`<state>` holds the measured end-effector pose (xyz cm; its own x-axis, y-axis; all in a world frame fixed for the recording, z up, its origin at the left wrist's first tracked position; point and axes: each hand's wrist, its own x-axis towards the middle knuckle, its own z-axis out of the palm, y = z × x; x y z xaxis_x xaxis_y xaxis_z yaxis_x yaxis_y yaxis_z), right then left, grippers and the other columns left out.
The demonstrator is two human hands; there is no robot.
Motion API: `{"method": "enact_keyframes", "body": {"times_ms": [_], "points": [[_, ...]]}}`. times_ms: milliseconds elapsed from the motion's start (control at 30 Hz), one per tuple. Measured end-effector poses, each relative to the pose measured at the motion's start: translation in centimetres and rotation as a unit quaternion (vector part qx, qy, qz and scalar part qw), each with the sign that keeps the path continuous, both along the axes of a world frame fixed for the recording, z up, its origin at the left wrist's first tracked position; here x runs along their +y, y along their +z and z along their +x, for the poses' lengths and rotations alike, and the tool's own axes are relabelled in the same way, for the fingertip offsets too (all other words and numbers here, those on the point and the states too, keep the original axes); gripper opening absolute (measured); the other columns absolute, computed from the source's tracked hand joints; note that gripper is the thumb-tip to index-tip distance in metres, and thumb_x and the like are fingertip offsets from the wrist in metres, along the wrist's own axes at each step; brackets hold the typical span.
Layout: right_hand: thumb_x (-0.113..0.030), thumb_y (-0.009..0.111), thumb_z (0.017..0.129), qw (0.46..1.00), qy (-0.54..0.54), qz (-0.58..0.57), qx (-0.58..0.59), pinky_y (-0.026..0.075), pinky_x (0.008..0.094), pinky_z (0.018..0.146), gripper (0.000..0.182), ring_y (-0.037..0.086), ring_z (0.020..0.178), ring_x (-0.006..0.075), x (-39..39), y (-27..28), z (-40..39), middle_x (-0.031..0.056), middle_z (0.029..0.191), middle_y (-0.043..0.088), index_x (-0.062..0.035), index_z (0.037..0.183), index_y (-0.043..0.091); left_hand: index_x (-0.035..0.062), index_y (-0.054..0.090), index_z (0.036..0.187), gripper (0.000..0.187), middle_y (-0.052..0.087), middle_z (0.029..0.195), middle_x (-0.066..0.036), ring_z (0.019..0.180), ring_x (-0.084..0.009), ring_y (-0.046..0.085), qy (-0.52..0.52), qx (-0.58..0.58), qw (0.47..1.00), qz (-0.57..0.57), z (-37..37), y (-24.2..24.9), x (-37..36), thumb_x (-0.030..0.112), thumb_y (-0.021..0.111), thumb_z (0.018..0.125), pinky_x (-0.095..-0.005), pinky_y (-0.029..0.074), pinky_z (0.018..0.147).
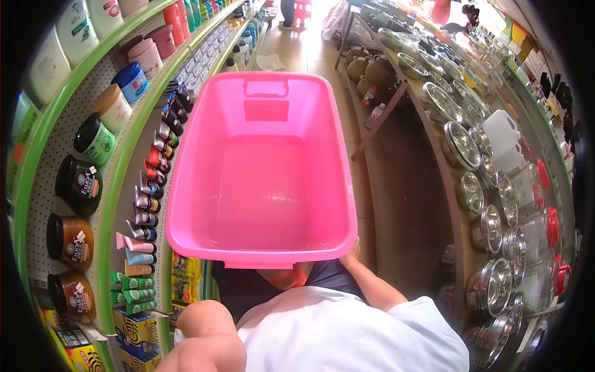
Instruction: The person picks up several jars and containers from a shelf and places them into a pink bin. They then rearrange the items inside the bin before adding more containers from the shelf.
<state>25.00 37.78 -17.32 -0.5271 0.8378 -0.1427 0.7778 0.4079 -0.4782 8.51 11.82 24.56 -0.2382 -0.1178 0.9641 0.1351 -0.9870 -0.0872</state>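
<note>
Head view. A pink tub (263, 180) lies in front of the body, open side up, with its inner floor in sight. Its long axis runs forward along the aisle, away from the white shirt (347, 328); one short end, with a looped handle (266, 88), lies farthest off, and the other lies nearest, above the dark trousers (334, 277).

Principal relation: the right hand (351, 251) is at the near right corner, touching the outside just below the rim, so that nearly all of the tub lies forward and to the left of it. The right is the nearer hand in sight. Its fingers are largely hidden by the plastic; whether they close on the wall or merely press against it cannot be told. The left arm (207, 325) is bent at the lower left; its hand is out of sight, and its grip therefore cannot be judged.

Surroundings: to the left, green-edged shelves (106, 260) bear jars (71, 242) and small tubes (141, 246), the latter close beside the tub's left rim. To the right, a rack (458, 239) carries glassware (462, 146), apart from the tub. At the far end, a person (287, 12) stands near a pink stool (302, 11).
</note>
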Motion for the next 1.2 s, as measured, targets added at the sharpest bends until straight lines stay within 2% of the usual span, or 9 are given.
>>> {"method": "enact_keyframes", "body": {"times_ms": [100, 433, 500, 567, 700, 800, 867, 1000, 1200], "points": [[-0.028, 0.053, 0.089, 1.000, 0.000, 0.015, 0.002, 0.036, 0.0495, 0.103, 0.048, 0.039, 0.126, 0.0378, -0.2, 0.3, 0.1, 0.0181, 0.136, 0.041, -0.0087, 0.131, 0.043, 0.0188, 0.051, 0.134, 0.042, 0.063, 0.108, 0.011, 0.101, -0.0058, 0.054, 0.141, 0.004, 0.987, -0.082, -0.5, -1.2, -2.6, 0.020, 0.059, 0.093, -0.0306, 0.039, 0.093], [-0.031, 0.053, 0.089, 0.999, -0.013, -0.029, -0.011, 0.037, 0.0497, 0.102, 0.047, 0.040, 0.126, 0.0369, 0.5, -0.3, 0.1, 0.0171, 0.135, 0.042, -0.0088, 0.129, 0.044, 0.0138, 0.055, 0.130, 0.046, 0.065, 0.109, 0.005, 0.100, -0.0106, 0.058, 0.180, -0.009, 0.984, -0.013, -0.8, -1.5, -0.5, 0.020, 0.068, 0.087, -0.0326, 0.044, 0.092], [-0.033, 0.054, 0.088, 0.998, -0.013, -0.058, 0.011, 0.038, 0.0501, 0.100, 0.047, 0.040, 0.125, 0.0360, 1.1, -1.0, -0.1, 0.0162, 0.133, 0.043, -0.0094, 0.128, 0.044, 0.0201, 0.057, 0.105, 0.025, 0.045, 0.080, 0.010, 0.086, -0.0066, 0.043, 0.146, -0.078, 0.986, -0.025, -0.3, -2.8, -0.2, 0.035, 0.067, 0.087, -0.0352, 0.037, 0.086], [-0.034, 0.054, 0.088, 1.000, -0.012, -0.019, 0.021, 0.038, 0.0502, 0.100, 0.048, 0.040, 0.125, 0.0356, 0.6, -0.3, 0.1, 0.0159, 0.133, 0.043, -0.0096, 0.128, 0.045, 0.0202, 0.055, 0.103, 0.025, 0.043, 0.081, 0.006, 0.083, -0.0111, 0.042, 0.285, -0.095, 0.953, -0.045, -1.2, -5.7, -0.9, 0.041, 0.059, 0.091, -0.0382, 0.037, 0.085], [-0.036, 0.059, 0.085, 0.999, -0.028, 0.025, 0.031, 0.037, 0.0498, 0.100, 0.051, 0.040, 0.125, 0.0344, 0.3, -0.4, 0.1, 0.0150, 0.132, 0.043, -0.0095, 0.127, 0.046, 0.0135, 0.051, 0.108, 0.042, 0.043, 0.091, -0.005, 0.077, -0.0214, 0.042, 0.566, -0.014, 0.794, -0.219, -3.3, -13.8, -6.1, 0.052, 0.043, 0.094, -0.0412, 0.039, 0.078], [-0.035, 0.062, 0.084, 0.998, -0.018, 0.062, 0.019, 0.038, 0.0496, 0.099, 0.053, 0.039, 0.125, 0.0335, 0.7, -1.9, 0.1, 0.0138, 0.132, 0.042, -0.0096, 0.127, 0.045, 0.0016, 0.050, 0.104, 0.034, 0.043, 0.090, -0.008, 0.080, -0.0228, 0.046, 0.633, -0.087, 0.684, -0.353, -2.7, -21.3, -9.8, 0.034, 0.041, 0.096, -0.0372, 0.041, 0.072], [-0.035, 0.062, 0.084, 0.997, -0.006, 0.069, 0.017, 0.038, 0.0491, 0.099, 0.053, 0.040, 0.125, 0.0330, 0.7, -2.0, 0.2, 0.0133, 0.131, 0.042, -0.0100, 0.127, 0.045, -0.0007, 0.051, 0.109, 0.023, 0.048, 0.101, -0.013, 0.092, -0.0252, 0.049, 0.606, -0.187, 0.592, -0.497, -1.5, -26.5, -12.0, 0.016, 0.048, 0.093, -0.0367, 0.043, 0.077], [-0.037, 0.062, 0.083, 0.998, -0.007, 0.060, 0.019, 0.037, 0.0486, 0.100, 0.054, 0.038, 0.126, 0.0325, 0.6, -2.3, -0.5, 0.0127, 0.131, 0.042, -0.0109, 0.128, 0.047, -0.0015, 0.035, 0.139, 0.067, 0.036, 0.134, -0.034, 0.130, -0.0471, 0.034, 0.507, -0.154, 0.298, -0.794, -1.6, -36.9, -14.6, 0.030, 0.063, 0.087, -0.0505, 0.030, 0.107], [-0.037, 0.054, 0.087, 1.000, 0.000, 0.023, -0.001, 0.033, 0.0479, 0.104, 0.056, 0.035, 0.129, 0.0328, 0.1, -1.4, -0.9, 0.0143, 0.136, 0.039, -0.0112, 0.135, 0.044, 0.0073, 0.022, 0.149, 0.092, 0.020, 0.145, -0.040, 0.136, -0.0534, 0.018, 0.290, -0.185, 0.218, -0.913, -3.4, -44.5, -12.3, 0.060, 0.058, 0.082, -0.0531, 0.021, 0.113]]}}
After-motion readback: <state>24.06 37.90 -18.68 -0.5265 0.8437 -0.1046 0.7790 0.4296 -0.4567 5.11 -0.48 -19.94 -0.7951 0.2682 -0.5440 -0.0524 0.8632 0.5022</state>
